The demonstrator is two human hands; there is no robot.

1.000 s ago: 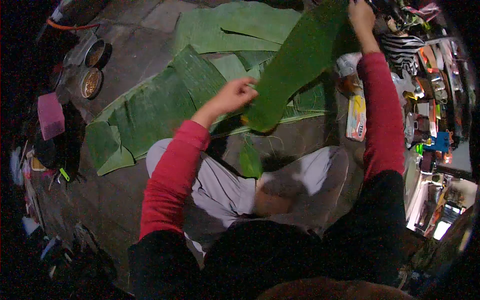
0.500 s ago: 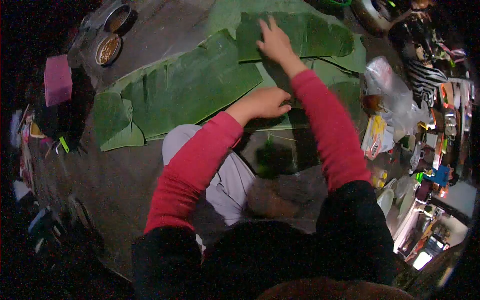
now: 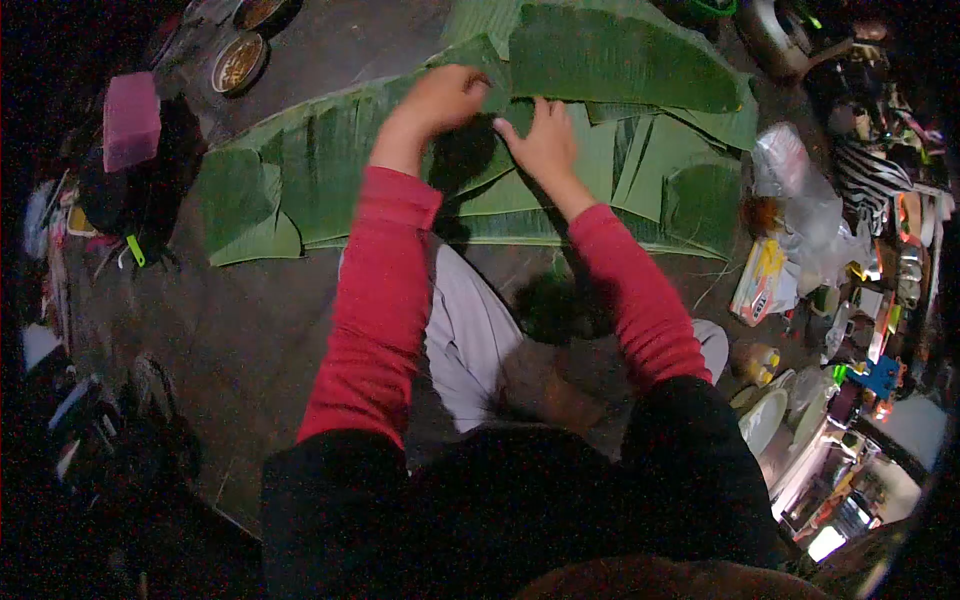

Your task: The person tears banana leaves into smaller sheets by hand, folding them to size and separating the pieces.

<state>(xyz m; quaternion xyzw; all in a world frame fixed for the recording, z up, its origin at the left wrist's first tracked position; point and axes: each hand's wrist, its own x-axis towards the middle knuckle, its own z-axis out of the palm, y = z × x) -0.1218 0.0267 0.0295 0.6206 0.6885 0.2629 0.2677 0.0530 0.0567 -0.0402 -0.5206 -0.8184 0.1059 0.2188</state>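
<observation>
Directly, upper leaf panel (image 3: 620, 60): lies at 1 to 2 o'clock from the right hand (image 3: 545, 145) and near 3 o'clock from the left hand (image 3: 438, 102), 12 being the top of the view; long axis roughly 9-to-3; right hand nearer.
Right-hand fingers: spread, thumb apart, tips at the panel's lower edge; firm contact cannot be confirmed.
Left-hand fingers: curled, over the upper end of the left leaf panel (image 3: 330, 165); whether they pinch its edge cannot be told.
Left leaf panel axis: roughly 8-to-2, sloping up toward both hands.
Panel surface: broad, thin, dark green, finely ribbed across; edges mostly long and smooth.
Under-layer (image 3: 595, 175): paler leaf strips, overlapping at angles, below the upper panel.
Floor (image 3: 200, 310): dark grey, matt, under all leaves.
9 to 10 o'clock from the leaves: pink box (image 3: 132, 120), block-shaped; round bowl (image 3: 240, 65), pale brown contents.
3 to 4 o'clock: striped cloth (image 3: 870, 180), black and white; plastic bag (image 3: 815, 220), clear, crinkled; carton (image 3: 757, 288), yellow and white.
</observation>
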